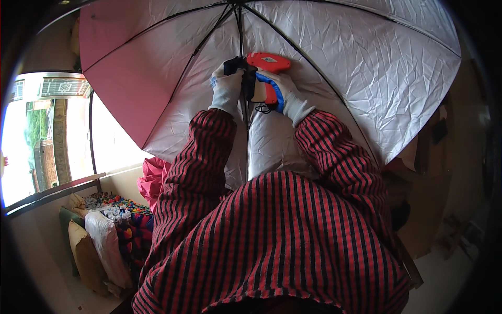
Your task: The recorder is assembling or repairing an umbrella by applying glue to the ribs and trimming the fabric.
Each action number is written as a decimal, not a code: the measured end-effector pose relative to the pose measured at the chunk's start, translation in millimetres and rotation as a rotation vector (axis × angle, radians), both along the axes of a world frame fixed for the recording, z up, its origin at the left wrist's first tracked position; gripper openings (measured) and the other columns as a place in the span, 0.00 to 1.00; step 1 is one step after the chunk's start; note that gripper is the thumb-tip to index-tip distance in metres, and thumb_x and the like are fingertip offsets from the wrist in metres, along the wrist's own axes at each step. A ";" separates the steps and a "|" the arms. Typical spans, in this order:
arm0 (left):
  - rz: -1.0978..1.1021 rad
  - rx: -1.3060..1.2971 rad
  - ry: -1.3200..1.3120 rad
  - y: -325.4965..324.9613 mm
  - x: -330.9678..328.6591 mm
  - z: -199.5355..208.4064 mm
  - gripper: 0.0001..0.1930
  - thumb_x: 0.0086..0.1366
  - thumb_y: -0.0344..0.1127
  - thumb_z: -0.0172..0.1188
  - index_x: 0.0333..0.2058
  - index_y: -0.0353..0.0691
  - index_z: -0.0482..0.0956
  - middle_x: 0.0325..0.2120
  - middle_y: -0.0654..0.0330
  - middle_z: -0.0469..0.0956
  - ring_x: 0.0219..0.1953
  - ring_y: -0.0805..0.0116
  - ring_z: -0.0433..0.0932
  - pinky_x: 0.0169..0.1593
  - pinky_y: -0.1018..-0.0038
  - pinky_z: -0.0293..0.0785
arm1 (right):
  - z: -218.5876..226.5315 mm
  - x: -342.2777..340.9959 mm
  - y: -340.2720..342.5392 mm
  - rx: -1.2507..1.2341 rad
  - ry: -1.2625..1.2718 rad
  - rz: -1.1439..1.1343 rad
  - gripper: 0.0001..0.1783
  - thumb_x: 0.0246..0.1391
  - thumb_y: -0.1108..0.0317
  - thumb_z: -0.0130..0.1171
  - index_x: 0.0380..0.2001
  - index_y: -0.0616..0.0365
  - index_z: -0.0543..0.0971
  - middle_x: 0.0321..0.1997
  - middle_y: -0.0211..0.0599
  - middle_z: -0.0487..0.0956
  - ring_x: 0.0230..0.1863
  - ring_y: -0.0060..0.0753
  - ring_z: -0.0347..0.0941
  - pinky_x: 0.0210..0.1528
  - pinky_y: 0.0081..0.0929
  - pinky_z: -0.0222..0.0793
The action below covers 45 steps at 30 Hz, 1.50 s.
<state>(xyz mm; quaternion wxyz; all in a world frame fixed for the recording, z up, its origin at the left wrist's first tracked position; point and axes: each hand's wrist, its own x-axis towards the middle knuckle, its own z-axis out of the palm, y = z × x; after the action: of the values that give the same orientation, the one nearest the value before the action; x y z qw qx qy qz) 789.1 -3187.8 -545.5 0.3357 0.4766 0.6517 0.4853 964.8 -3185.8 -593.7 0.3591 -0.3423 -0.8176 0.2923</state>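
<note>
head view is showing an open umbrella spreading across the far half of the scene, its crinkled silver lining facing the person and a pink panel filling its left side. black ribs are fanning out from a dark hub at the far edge, and a thin dark rod is running down the middle toward the person; whether it is a rib or the shaft, one cannot tell. both hands are wearing white gloves and working close together over that rod. the right hand is wrapping around a red and black handheld tool, which is lying against the right side of the rod, with a blue strip showing along the fingers and a black cord dangling on its near side. the left hand is sitting just left of the rod, its fingers curling narrowly by the dark parts there; what they are gripping, if anything, one cannot tell. sleeves in red and black stripes are covering both forearms. to the near left, bunched pink fabric is showing beside the left sleeve, and farther left a white plastic-wrapped bundle is leaning next to a brown sack, near a multicoloured heap. bright light is coming through a window on the far left.
</note>
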 end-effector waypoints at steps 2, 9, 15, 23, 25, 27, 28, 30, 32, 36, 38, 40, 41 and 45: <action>-0.004 0.043 -0.051 -0.3 -0.3 0.8 0.11 0.54 0.24 0.57 0.37 0.36 0.80 0.27 0.61 0.81 0.30 0.76 0.77 0.36 0.79 0.73 | 0.8 -2.6 0.2 0.008 -0.013 -0.009 0.33 0.37 0.70 0.62 0.52 0.59 0.70 0.57 0.43 0.71 0.57 0.38 0.68 0.60 0.28 0.62; -0.056 0.009 -0.193 -3.9 6.0 7.1 0.10 0.54 0.23 0.56 0.36 0.34 0.80 0.27 0.64 0.80 0.28 0.77 0.76 0.32 0.80 0.73 | -1.7 1.3 2.7 -0.038 0.033 0.016 0.33 0.36 0.70 0.63 0.52 0.58 0.71 0.56 0.43 0.71 0.56 0.39 0.69 0.58 0.29 0.64; -0.064 0.004 -0.185 -4.2 1.0 6.5 0.10 0.55 0.23 0.56 0.37 0.33 0.80 0.28 0.63 0.80 0.27 0.77 0.75 0.32 0.80 0.72 | 26.2 1.6 5.3 -0.060 -0.037 0.082 0.29 0.41 0.68 0.61 0.51 0.58 0.70 0.55 0.41 0.72 0.55 0.38 0.69 0.57 0.29 0.65; -0.059 -0.020 -0.287 -12.1 10.8 18.6 0.09 0.56 0.23 0.55 0.36 0.32 0.80 0.28 0.64 0.80 0.27 0.77 0.75 0.32 0.80 0.72 | 34.8 -16.4 24.7 -1.747 1.066 0.285 0.14 0.53 0.63 0.55 0.42 0.57 0.73 0.40 0.36 0.77 0.40 0.34 0.75 0.43 0.31 0.72; -0.041 -0.023 -0.229 -16.9 12.5 12.6 0.09 0.57 0.23 0.54 0.36 0.32 0.80 0.28 0.65 0.79 0.27 0.78 0.75 0.33 0.80 0.72 | 35.4 -8.4 27.6 -1.844 1.029 0.564 0.10 0.55 0.62 0.54 0.36 0.56 0.75 0.34 0.34 0.77 0.34 0.32 0.75 0.37 0.30 0.73; -0.026 -0.012 -0.202 -19.1 13.9 13.1 0.09 0.57 0.23 0.54 0.36 0.32 0.80 0.27 0.65 0.79 0.28 0.78 0.75 0.33 0.80 0.72 | 52.6 -10.5 19.5 -1.725 0.898 0.335 0.10 0.55 0.62 0.54 0.36 0.56 0.74 0.33 0.33 0.77 0.33 0.32 0.75 0.35 0.28 0.72; -0.038 -0.009 -0.235 -20.5 14.4 13.1 0.09 0.57 0.23 0.55 0.36 0.33 0.80 0.27 0.64 0.80 0.28 0.77 0.75 0.33 0.79 0.72 | 63.5 -11.3 12.0 -1.596 0.778 0.113 0.10 0.56 0.61 0.53 0.36 0.56 0.74 0.31 0.32 0.77 0.32 0.31 0.75 0.32 0.26 0.71; -0.060 -0.008 -0.301 -25.0 13.7 12.4 0.09 0.56 0.25 0.57 0.36 0.35 0.80 0.27 0.63 0.81 0.28 0.75 0.77 0.33 0.77 0.73 | 66.9 -12.0 7.4 -1.453 0.648 -0.092 0.10 0.56 0.61 0.52 0.35 0.55 0.74 0.30 0.31 0.77 0.31 0.31 0.74 0.30 0.25 0.71; -0.077 0.021 -0.057 -13.0 11.0 16.0 0.10 0.54 0.26 0.58 0.36 0.36 0.80 0.27 0.62 0.81 0.28 0.73 0.78 0.34 0.75 0.73 | 50.9 -4.8 17.1 -1.341 0.606 -0.004 0.11 0.55 0.59 0.55 0.35 0.55 0.76 0.27 0.32 0.76 0.27 0.30 0.72 0.25 0.25 0.69; -0.036 0.028 0.227 -16.3 0.9 12.9 0.12 0.50 0.35 0.63 0.35 0.41 0.81 0.27 0.57 0.81 0.30 0.64 0.80 0.36 0.68 0.75 | 67.8 3.8 11.2 -1.496 0.639 0.001 0.13 0.54 0.57 0.56 0.36 0.54 0.76 0.27 0.32 0.77 0.26 0.29 0.73 0.23 0.25 0.68; 0.054 0.081 0.139 -11.4 -21.5 -12.0 0.12 0.52 0.39 0.62 0.31 0.38 0.81 0.25 0.58 0.81 0.27 0.63 0.80 0.34 0.68 0.75 | 57.2 0.6 -26.8 -1.609 0.754 0.032 0.13 0.54 0.57 0.56 0.36 0.54 0.76 0.28 0.32 0.78 0.27 0.30 0.73 0.24 0.26 0.69; 0.060 -0.027 0.126 -25.7 -18.0 -4.5 0.12 0.52 0.41 0.62 0.30 0.37 0.81 0.24 0.57 0.81 0.27 0.63 0.80 0.34 0.68 0.75 | 49.7 6.3 -52.8 -1.728 1.082 0.063 0.14 0.54 0.55 0.56 0.36 0.54 0.77 0.30 0.31 0.78 0.28 0.32 0.75 0.27 0.28 0.71; 0.040 -0.121 0.122 -30.5 -12.5 10.0 0.13 0.52 0.42 0.62 0.29 0.37 0.80 0.24 0.57 0.80 0.26 0.63 0.79 0.33 0.68 0.75 | 42.8 9.2 -71.1 -1.732 1.090 0.045 0.14 0.54 0.55 0.56 0.36 0.54 0.77 0.30 0.31 0.78 0.28 0.32 0.75 0.27 0.28 0.71; -0.172 -0.419 0.301 -62.1 -11.7 58.4 0.15 0.52 0.44 0.62 0.28 0.35 0.80 0.23 0.55 0.80 0.24 0.62 0.79 0.32 0.67 0.75 | -5.8 -1.6 -138.0 -1.425 0.687 -0.233 0.16 0.54 0.57 0.55 0.38 0.57 0.76 0.31 0.34 0.79 0.31 0.33 0.76 0.33 0.33 0.74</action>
<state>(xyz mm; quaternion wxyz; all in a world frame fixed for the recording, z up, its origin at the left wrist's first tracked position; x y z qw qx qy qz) 777.4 -3249.9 -487.1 0.3664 0.5169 0.7376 0.2334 963.3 -3323.7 -599.5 0.3140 -0.4636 -0.2368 0.7940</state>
